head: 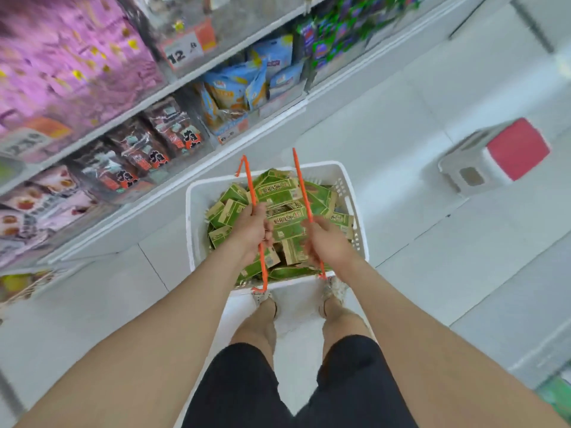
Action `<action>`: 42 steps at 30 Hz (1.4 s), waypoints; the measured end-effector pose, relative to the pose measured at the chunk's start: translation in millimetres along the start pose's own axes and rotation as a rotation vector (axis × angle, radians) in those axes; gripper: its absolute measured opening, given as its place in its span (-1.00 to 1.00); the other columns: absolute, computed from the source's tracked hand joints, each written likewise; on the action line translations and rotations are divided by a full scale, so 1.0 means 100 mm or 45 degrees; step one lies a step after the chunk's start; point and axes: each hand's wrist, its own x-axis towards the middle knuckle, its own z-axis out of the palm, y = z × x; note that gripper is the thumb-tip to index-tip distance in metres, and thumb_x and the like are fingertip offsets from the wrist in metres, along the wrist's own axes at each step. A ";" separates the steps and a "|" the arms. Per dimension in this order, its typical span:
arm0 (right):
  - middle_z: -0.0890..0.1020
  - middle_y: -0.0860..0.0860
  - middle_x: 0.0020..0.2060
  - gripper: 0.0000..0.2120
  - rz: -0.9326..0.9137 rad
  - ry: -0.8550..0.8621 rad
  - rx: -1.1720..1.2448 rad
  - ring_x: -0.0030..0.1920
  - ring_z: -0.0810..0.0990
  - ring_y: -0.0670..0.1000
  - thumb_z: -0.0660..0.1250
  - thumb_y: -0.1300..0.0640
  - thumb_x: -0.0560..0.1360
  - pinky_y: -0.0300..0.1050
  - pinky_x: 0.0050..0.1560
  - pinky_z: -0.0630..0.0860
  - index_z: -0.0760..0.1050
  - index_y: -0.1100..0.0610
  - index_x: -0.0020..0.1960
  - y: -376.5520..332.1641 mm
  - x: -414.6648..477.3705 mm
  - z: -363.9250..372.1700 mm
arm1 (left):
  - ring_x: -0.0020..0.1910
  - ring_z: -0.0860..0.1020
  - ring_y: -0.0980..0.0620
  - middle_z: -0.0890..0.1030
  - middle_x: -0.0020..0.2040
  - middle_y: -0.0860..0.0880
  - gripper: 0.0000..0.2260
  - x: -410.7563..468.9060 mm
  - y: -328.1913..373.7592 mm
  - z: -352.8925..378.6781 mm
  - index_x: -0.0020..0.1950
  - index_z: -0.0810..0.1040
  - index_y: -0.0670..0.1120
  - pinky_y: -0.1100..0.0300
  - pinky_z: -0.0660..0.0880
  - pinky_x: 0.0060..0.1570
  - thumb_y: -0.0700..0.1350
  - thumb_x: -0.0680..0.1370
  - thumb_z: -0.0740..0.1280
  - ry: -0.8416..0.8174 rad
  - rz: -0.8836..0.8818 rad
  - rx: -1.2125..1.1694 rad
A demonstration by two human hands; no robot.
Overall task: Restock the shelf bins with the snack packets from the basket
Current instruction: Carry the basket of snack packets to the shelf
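Shop aisle: white basket (194,217) heaped with green snack packets (278,193), just ahead of person's feet (333,290). Left hand (251,228) curled tight round left orange handle (249,180); right hand (324,242) gripping right orange handle (300,177); both handles raised over load. Shelf bins (139,168) run left of basket, stocked with dark packets (176,128); blue packets (234,88) beyond basket. Red-topped stool (494,156) well right of basket. Basket grounded or lifted: cannot tell.
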 end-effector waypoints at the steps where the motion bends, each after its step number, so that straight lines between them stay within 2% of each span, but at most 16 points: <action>1: 0.56 0.11 -0.36 -0.77 -0.020 0.017 0.024 -0.39 0.49 0.11 0.13 0.00 0.66 -0.04 -0.39 0.44 0.36 -0.14 0.30 -0.05 -0.17 -0.09 | -0.44 0.39 0.07 0.43 -0.35 0.02 -0.76 -0.16 0.08 0.11 0.40 0.41 0.03 0.09 0.45 -0.32 0.06 0.75 0.17 -0.023 0.028 0.029; 2: 0.55 0.13 -0.38 -0.75 -0.033 0.041 0.060 -0.38 0.50 0.13 0.11 0.02 0.67 -0.03 -0.39 0.47 0.31 -0.21 0.32 -0.13 -0.34 -0.20 | -0.44 0.38 0.07 0.41 -0.37 0.02 -0.76 -0.30 0.16 0.22 0.40 0.41 0.04 0.10 0.45 -0.33 0.05 0.76 0.16 -0.041 0.052 0.052; 4: 0.56 0.14 -0.37 -0.73 -0.036 0.099 0.170 -0.38 0.57 0.15 0.09 0.11 0.67 0.02 -0.33 0.57 0.38 -0.11 0.31 -0.24 -0.63 -0.49 | -0.41 0.41 0.07 0.45 -0.36 0.02 -0.75 -0.56 0.35 0.48 0.37 0.47 -0.04 0.12 0.49 -0.35 0.02 0.76 0.17 -0.068 0.072 0.081; 7: 0.61 0.14 -0.23 -0.67 -0.034 0.145 0.328 -0.27 0.64 0.12 0.08 0.16 0.64 0.13 -0.12 0.65 0.48 0.06 0.33 -0.28 -1.04 -1.01 | -0.26 0.57 0.04 0.62 -0.09 -0.07 -0.80 -0.95 0.53 0.97 0.26 0.54 -0.09 0.15 0.58 -0.25 -0.03 0.75 0.20 -0.094 0.104 0.179; 9: 0.62 0.11 -0.09 -0.68 -0.037 0.201 0.440 -0.14 0.65 0.10 0.11 0.13 0.61 0.19 0.02 0.65 0.50 0.11 0.29 -0.25 -1.30 -1.36 | -0.22 0.57 0.06 0.64 0.04 -0.09 -0.81 -1.19 0.56 1.33 0.26 0.55 -0.09 0.19 0.55 -0.27 -0.07 0.75 0.20 -0.080 0.165 0.279; 12: 0.57 0.07 -0.09 -0.72 -0.076 0.230 0.537 -0.09 0.60 0.08 0.14 0.08 0.59 0.13 -0.01 0.60 0.52 0.11 0.21 -0.17 -1.63 -1.93 | -0.29 0.45 0.10 0.60 -0.05 -0.04 -0.77 -1.49 0.62 1.91 0.34 0.53 -0.08 0.22 0.41 -0.34 -0.11 0.76 0.16 -0.047 0.293 0.399; 17: 0.57 0.06 -0.02 -0.73 -0.226 0.219 0.476 0.01 0.61 0.09 0.14 0.01 0.57 0.23 0.21 0.59 0.49 0.08 0.17 -0.20 -1.98 -2.85 | -0.33 0.41 0.07 0.48 -0.17 -0.02 -0.77 -1.87 0.87 2.89 0.34 0.48 -0.10 0.23 0.32 -0.39 -0.15 0.77 0.09 0.045 0.486 0.372; 22: 0.54 0.04 0.02 -0.69 -0.309 0.264 0.426 -0.01 0.53 0.04 0.17 0.09 0.59 0.05 0.01 0.55 0.48 0.16 0.28 -0.42 -2.13 -3.72 | -0.41 0.54 0.03 0.51 -0.14 -0.01 -0.75 -1.99 1.12 3.83 0.35 0.48 -0.09 0.28 0.28 -0.53 -0.18 0.77 0.06 0.038 0.562 0.330; 25: 0.54 0.01 -0.05 -0.68 -0.293 0.295 0.408 -0.09 0.51 0.02 0.17 0.07 0.58 -0.02 -0.08 0.51 0.49 0.19 0.25 -0.53 -2.08 -4.25 | -0.51 0.40 0.16 0.51 -0.11 -0.03 -0.72 -1.93 1.31 4.33 0.42 0.45 -0.12 0.31 0.31 -0.56 -0.22 0.76 0.06 0.007 0.583 0.325; 28: 0.57 0.02 -0.08 -0.64 -0.301 0.361 0.415 -0.09 0.51 0.04 0.20 0.06 0.50 0.02 -0.06 0.48 0.53 0.17 0.23 -0.70 -1.95 -4.83 | -0.36 0.33 0.11 0.49 -0.07 -0.04 -0.69 -1.75 1.55 4.83 0.44 0.43 -0.10 0.26 0.31 -0.47 -0.25 0.74 0.06 -0.065 0.551 0.314; 31: 0.55 0.05 -0.11 -0.72 -0.315 0.394 0.387 -0.11 0.46 0.03 0.18 0.12 0.54 0.01 -0.03 0.44 0.54 0.13 0.18 -0.90 -1.78 -5.39 | -0.35 0.32 0.11 0.48 -0.08 -0.03 -0.61 -1.52 1.81 5.31 0.47 0.41 -0.10 0.18 0.29 -0.40 -0.34 0.68 0.07 -0.138 0.497 0.277; 35: 0.51 0.07 -0.09 -0.67 -0.301 0.408 0.348 -0.09 0.44 0.03 0.18 0.12 0.55 -0.01 -0.04 0.44 0.53 0.18 0.25 -1.18 -1.57 -6.02 | -0.36 0.32 0.12 0.47 -0.08 -0.02 -0.64 -1.35 2.28 5.90 0.43 0.43 -0.08 0.18 0.29 -0.41 -0.31 0.69 0.08 -0.164 0.456 0.246; 39: 0.55 0.05 -0.08 -0.75 -0.305 0.394 0.329 -0.07 0.49 0.04 0.19 0.12 0.55 0.01 0.01 0.50 0.53 0.15 0.16 -1.48 -1.37 -6.57 | -0.37 0.30 0.12 0.45 -0.09 -0.02 -0.64 -1.26 2.70 6.43 0.42 0.45 -0.09 0.23 0.28 -0.49 -0.32 0.70 0.06 -0.126 0.461 0.256; 42: 0.50 0.08 -0.12 -0.78 -0.317 0.357 0.368 -0.10 0.44 0.06 0.19 0.14 0.52 0.02 -0.06 0.44 0.54 0.14 0.08 -1.66 -1.23 -7.02 | -0.38 0.29 0.11 0.46 -0.07 -0.04 -0.61 -1.20 2.98 6.80 0.39 0.50 -0.06 0.26 0.27 -0.53 -0.33 0.70 0.03 -0.062 0.440 0.243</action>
